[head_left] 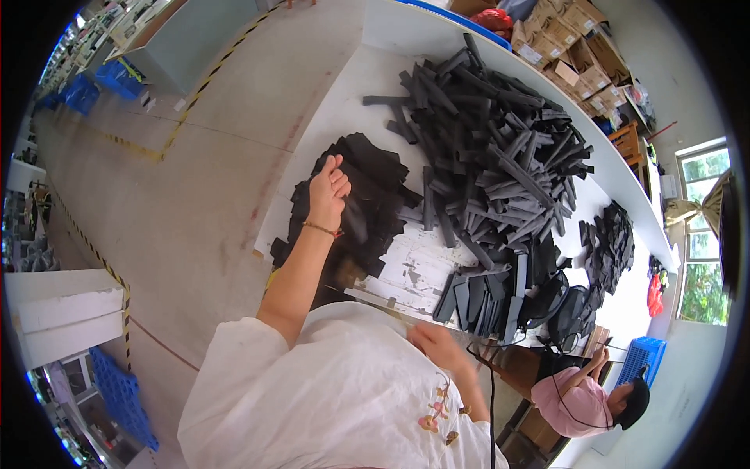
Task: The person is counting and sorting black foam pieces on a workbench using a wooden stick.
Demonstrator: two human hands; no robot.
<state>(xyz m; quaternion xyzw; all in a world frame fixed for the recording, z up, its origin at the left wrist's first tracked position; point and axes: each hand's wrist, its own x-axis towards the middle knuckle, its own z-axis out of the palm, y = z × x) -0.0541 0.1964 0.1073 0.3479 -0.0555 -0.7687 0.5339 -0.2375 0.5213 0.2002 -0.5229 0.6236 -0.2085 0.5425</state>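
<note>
My left hand (328, 190) reaches out over a heap of thin black sheet pieces (373, 205) on the near left part of a white table (344, 109). Its fingers are curled together with thumb and forefinger meeting at the heap's far edge; whether they pinch a piece is unclear. My right hand (436, 344) is blurred, close to my white smock at the table's front edge, beside a stack of dark foam slabs (478, 301). What it holds is hidden. A large pile of dark grey foam strips (500, 148) fills the table's middle.
A smaller black pile (611, 244) lies at the table's right. A seated person in a pink shirt (582, 402) works by a blue crate (641, 361). Cardboard boxes (574, 43) stand behind. Yellow-black tape (94, 250) and blue pallets (121, 399) mark the floor at left.
</note>
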